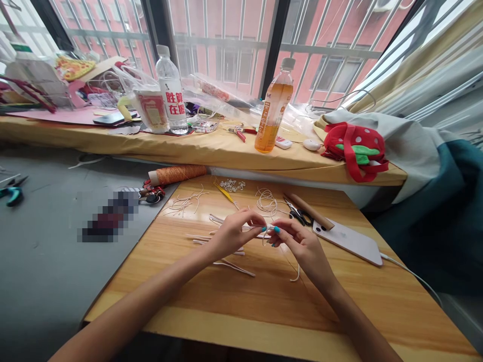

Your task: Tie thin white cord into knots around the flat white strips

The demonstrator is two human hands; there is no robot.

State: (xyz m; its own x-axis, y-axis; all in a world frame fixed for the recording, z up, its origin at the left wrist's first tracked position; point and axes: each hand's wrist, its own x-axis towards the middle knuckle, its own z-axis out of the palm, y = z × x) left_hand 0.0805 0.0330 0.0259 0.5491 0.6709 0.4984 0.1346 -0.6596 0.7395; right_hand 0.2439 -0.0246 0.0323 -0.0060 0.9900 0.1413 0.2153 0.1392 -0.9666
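My left hand (234, 232) and my right hand (298, 242) meet above the wooden board (264, 306), both pinching a short white cord piece (264, 230) between their fingertips. Thin thread hangs down from the right hand. More white cord pieces (234, 265) lie on the board just under and left of my hands. A bundle of pale thread (266, 200) lies behind them.
Black scissors (300, 216), a brown tube (311, 212) and a white phone (350, 241) with its cable lie right of my hands. An orange thread spool (177, 174), small white beads (232, 185), a water bottle (171, 93) and an orange drink bottle (273, 108) stand behind.
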